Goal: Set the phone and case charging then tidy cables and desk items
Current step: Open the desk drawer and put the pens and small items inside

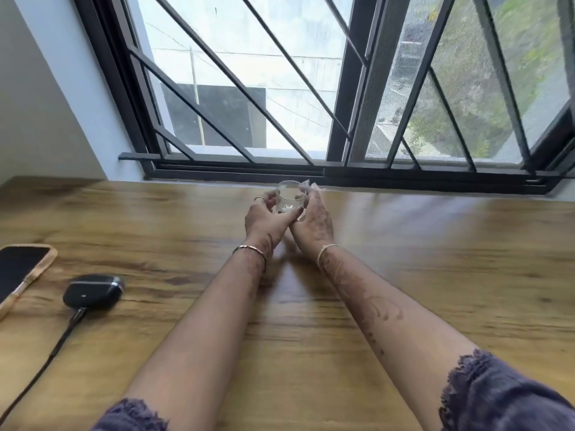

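Observation:
A small clear glass stands at the far middle of the wooden desk, close to the window. My left hand wraps its left side and my right hand its right side, both gripping it. At the left edge lies a phone with a dark screen in a tan cover. Beside it sits a black earbud case with a black cable plugged into its near end, running off toward the bottom left.
A dark-framed window with diagonal bars runs along the desk's far edge. A pale wall rises at the left. Bare wood stretches to the right of my arms.

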A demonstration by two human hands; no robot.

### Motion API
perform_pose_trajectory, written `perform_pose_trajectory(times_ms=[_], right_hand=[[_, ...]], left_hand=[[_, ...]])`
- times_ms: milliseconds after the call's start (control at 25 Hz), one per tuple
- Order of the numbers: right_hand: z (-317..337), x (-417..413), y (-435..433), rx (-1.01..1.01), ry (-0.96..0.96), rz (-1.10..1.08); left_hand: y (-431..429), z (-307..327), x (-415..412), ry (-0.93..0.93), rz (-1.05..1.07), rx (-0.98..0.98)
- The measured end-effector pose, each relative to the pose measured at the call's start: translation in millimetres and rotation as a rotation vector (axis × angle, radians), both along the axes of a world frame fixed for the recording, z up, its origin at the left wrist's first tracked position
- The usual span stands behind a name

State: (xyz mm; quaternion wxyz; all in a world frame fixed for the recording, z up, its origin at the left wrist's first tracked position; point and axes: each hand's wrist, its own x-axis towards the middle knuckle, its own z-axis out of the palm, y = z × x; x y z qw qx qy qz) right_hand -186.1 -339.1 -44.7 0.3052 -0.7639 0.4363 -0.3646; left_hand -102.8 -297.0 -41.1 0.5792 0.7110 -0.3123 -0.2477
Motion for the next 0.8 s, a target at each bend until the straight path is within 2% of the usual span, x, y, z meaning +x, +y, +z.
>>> perform_pose_trajectory(times_ms=[120, 320, 600, 800], right_hand=[[6.2, -19.0, 13.8, -0.008, -0.003, 0.013], [38.3, -86.9, 59.5, -0.032, -0.013, 0.021], [88.6, -231.0, 172.5, 0.010, -0.002, 0.034], [108.0, -334.2, 249.2, 0.063, -0.006, 0.037]], left_hand=[[16.3, 13.3, -19.7, 0.101, -0.041, -0.050], [69.8, 51.4, -82.9, 0.085, -0.080, -0.058], [186.1, 108.4, -224.9, 0.075, -0.110, -0.012], [259.5, 122.0, -316.4, 0.095, -0.153, 0.012]])
